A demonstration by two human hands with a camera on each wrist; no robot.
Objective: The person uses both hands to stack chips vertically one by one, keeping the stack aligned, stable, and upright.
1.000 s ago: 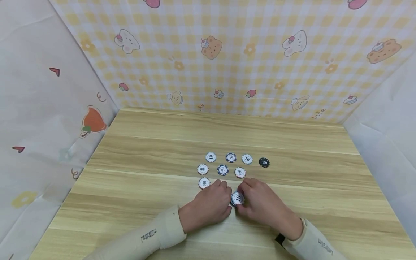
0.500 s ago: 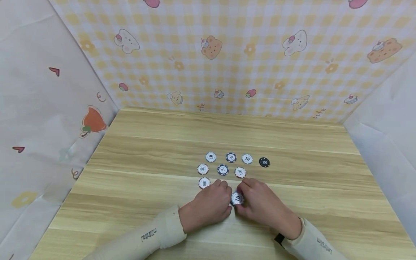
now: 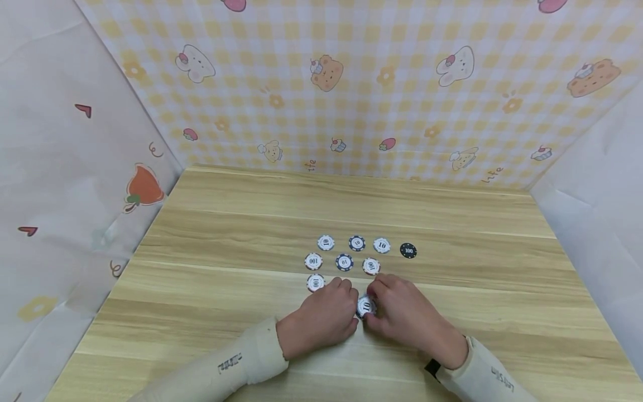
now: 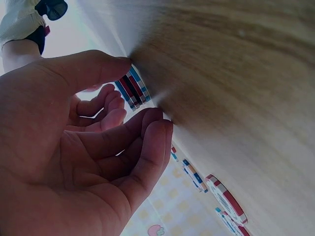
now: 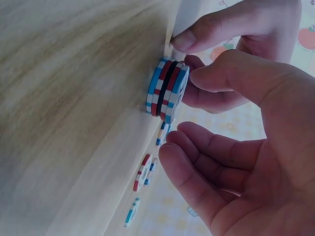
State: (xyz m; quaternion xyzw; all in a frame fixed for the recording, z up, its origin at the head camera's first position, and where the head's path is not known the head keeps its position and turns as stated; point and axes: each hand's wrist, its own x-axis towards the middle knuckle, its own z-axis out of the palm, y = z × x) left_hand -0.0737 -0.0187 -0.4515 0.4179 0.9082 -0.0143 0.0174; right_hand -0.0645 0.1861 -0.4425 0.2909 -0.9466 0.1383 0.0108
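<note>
A short stack of poker chips (image 3: 366, 306) stands on the wooden table between my two hands, a white chip marked 10 on top. Its edges show blue, red and black bands in the right wrist view. My left hand (image 3: 324, 319) curves its thumb and fingers round the stack's left side. From the right, my right hand (image 3: 404, 312) holds the stack loosely between thumb and fingers, the thumb (image 5: 211, 78) close against the top chip. Whether every fingertip touches the chips cannot be made out.
Beyond the hands lie several loose chips in rough rows: white 100 chips (image 3: 313, 261), dark-blue-edged 10 chips (image 3: 344, 262), pale 10 chips (image 3: 382, 245) and one black 100 chip (image 3: 408, 250). A checked cloth (image 3: 351, 111) hangs along the table's back edge.
The top chip has shifted slightly left and now sits more squarely over the stack. My right hand has edged a little with it; the left hand keeps its place.
</note>
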